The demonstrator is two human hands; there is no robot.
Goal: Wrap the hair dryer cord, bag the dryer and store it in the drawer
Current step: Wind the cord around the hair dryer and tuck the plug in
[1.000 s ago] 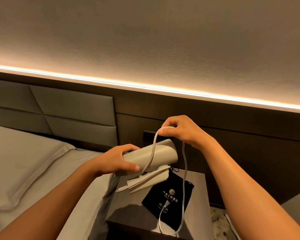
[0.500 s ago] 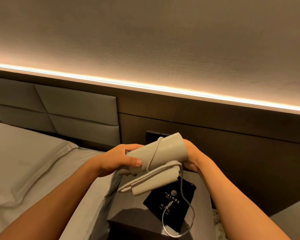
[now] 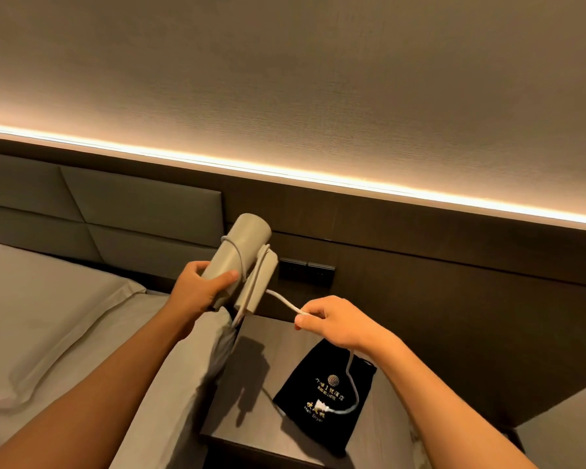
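My left hand (image 3: pixel 197 289) grips the barrel of a beige hair dryer (image 3: pixel 242 247), held tilted up with its folded handle beside it. A white cord (image 3: pixel 283 301) loops around the barrel and handle, then runs to my right hand (image 3: pixel 329 321), which pinches it. Below that hand the cord hangs down, and its plug (image 3: pixel 320 407) lies on a black drawstring bag (image 3: pixel 305 387) with gold lettering. The bag lies flat on the dark nightstand (image 3: pixel 251 336). No drawer front shows.
A bed with a grey pillow (image 3: pixel 48 319) and sheets sits left of the nightstand, touching its edge. A padded headboard (image 3: pixel 122 214) and dark wall panel with a switch plate (image 3: pixel 307 274) stand behind. A lit strip runs along the wall above.
My left hand tilted the dryer upward, nozzle pointing up. My right hand came from behind the dryer and drew the cord down to the right, above the bag.
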